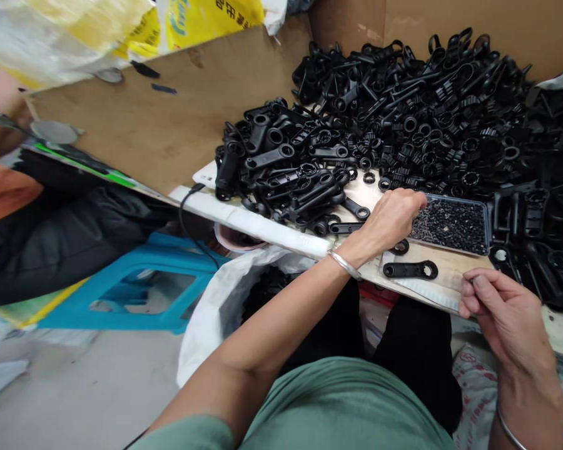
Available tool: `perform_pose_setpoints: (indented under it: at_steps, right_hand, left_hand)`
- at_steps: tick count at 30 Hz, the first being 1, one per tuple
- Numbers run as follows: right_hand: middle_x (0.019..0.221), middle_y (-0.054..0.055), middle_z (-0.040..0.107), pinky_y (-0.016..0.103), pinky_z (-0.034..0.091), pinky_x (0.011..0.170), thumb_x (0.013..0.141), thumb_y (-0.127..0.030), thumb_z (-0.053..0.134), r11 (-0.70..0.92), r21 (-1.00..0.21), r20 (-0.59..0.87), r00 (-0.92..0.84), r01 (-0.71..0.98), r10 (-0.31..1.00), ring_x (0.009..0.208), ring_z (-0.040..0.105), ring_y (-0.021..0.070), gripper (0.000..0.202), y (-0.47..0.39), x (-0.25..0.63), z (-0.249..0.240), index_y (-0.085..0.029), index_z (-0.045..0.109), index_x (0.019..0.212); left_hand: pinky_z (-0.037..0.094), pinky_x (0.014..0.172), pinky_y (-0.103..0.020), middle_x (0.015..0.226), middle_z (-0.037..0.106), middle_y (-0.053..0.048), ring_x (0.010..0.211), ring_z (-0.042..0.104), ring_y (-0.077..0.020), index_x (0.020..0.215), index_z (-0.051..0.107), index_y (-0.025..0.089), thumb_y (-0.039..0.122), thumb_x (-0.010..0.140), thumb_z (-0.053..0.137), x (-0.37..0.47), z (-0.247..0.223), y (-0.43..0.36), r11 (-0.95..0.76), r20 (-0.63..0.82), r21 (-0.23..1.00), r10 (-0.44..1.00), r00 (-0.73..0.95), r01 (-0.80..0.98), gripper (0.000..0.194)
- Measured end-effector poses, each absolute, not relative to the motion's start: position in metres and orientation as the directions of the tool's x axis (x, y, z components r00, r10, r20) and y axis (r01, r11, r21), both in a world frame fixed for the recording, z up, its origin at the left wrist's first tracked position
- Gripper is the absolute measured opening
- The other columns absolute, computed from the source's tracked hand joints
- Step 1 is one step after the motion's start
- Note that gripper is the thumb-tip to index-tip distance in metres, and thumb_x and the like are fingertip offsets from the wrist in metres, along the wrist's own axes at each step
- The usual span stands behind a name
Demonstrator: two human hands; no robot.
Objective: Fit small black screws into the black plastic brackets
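Observation:
My left hand (388,220) bends over the left edge of a shallow clear tray (488,232) full of tiny black pieces (450,222). Its fingers are curled together, and their tips are mostly hidden. My right hand (511,315) is raised at the front edge of the bench, thumb and forefinger pinched; what lies between them is too small to make out. Between the hands, a black plastic crank-shaped part (406,270) with a toothed ring end lies flat on the bench. Just below my left wrist rests a small black ring (400,247).
Large heaps of black plastic parts (403,106) cover the back of the bench, against cardboard (431,25). More parts (291,169) lie at left. A white sack (211,319) stands below, near a blue stool (122,294). Another person's arm (2,115) shows at far left.

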State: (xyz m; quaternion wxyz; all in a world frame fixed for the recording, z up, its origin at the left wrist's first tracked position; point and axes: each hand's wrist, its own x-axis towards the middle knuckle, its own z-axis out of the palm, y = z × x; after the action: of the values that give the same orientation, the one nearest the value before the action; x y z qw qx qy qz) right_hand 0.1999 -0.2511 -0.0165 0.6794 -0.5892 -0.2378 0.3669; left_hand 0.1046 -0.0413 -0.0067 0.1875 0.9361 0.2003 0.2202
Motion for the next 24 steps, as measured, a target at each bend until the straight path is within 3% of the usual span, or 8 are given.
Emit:
perform_pose_setpoints:
  at_steps: [3,6,8,11,20,24]
  right_hand:
    - [0.065,0.002,0.066,0.020,0.055,0.046,0.070,-0.033,0.085,0.052,-0.978,-0.090,0.633,-0.201,0.769,0.050,0.058,0.0088,0.018,-0.250,0.198,-0.016,-0.019,0.077,0.079]
    - [0.074,0.004,0.071,0.021,0.058,0.052,0.069,-0.029,0.086,0.072,-0.984,-0.051,0.639,-0.165,0.767,0.056,0.063,0.0100,0.018,-0.246,0.194,-0.016,-0.020,0.078,0.082]
    - [0.077,0.005,0.073,0.022,0.060,0.056,0.069,-0.028,0.085,0.077,-0.987,-0.032,0.639,-0.142,0.768,0.059,0.066,0.0110,0.019,-0.243,0.191,-0.017,-0.021,0.078,0.085]
    - [0.079,0.005,0.075,0.023,0.062,0.059,0.071,-0.028,0.085,0.066,-0.992,-0.022,0.646,-0.112,0.763,0.060,0.069,0.0126,0.019,-0.240,0.186,-0.017,-0.021,0.078,0.087]
    - [0.086,0.004,0.076,0.024,0.063,0.062,0.071,-0.024,0.084,0.141,-0.983,0.033,0.654,-0.113,0.755,0.071,0.072,0.0149,0.015,-0.228,0.171,-0.007,-0.021,0.076,0.083]
    - [0.080,0.001,0.072,0.018,0.057,0.057,0.066,-0.023,0.086,0.180,-0.971,0.032,0.663,-0.155,0.748,0.061,0.065,0.0088,0.016,-0.223,0.166,-0.007,-0.022,0.077,0.079]
  left_hand:
    - [0.048,0.075,-0.028,0.080,0.069,-0.002,0.077,0.063,-0.0148,0.082,0.065,0.014,0.003,0.083,0.058,0.099,-0.005,-0.046,-0.642,0.364,0.755,0.580,0.729,0.135,0.013]
    - [0.050,0.065,-0.023,0.070,0.064,0.002,0.063,0.063,-0.0093,0.078,0.062,0.013,0.002,0.078,0.063,0.091,-0.005,-0.059,-0.154,0.178,0.983,0.687,0.705,-0.098,0.011]
    - [0.052,0.063,-0.021,0.069,0.065,0.002,0.062,0.066,-0.0092,0.078,0.061,0.012,0.005,0.075,0.069,0.084,-0.004,-0.070,0.165,0.045,0.963,0.683,0.729,-0.214,0.011]
    - [0.053,0.062,-0.019,0.067,0.069,0.000,0.064,0.070,-0.0113,0.077,0.062,0.011,0.013,0.068,0.079,0.073,-0.004,-0.084,0.403,-0.041,0.864,0.654,0.755,-0.302,0.020]
    - [0.055,0.066,-0.021,0.070,0.071,-0.002,0.066,0.071,-0.0121,0.077,0.064,0.010,0.021,0.060,0.090,0.057,-0.004,-0.109,0.577,-0.124,0.729,0.641,0.758,-0.368,0.033]
    - [0.055,0.068,-0.022,0.073,0.071,-0.001,0.067,0.071,-0.0122,0.077,0.063,0.010,0.020,0.058,0.090,0.053,-0.004,-0.115,0.612,-0.133,0.684,0.640,0.757,-0.398,0.035]
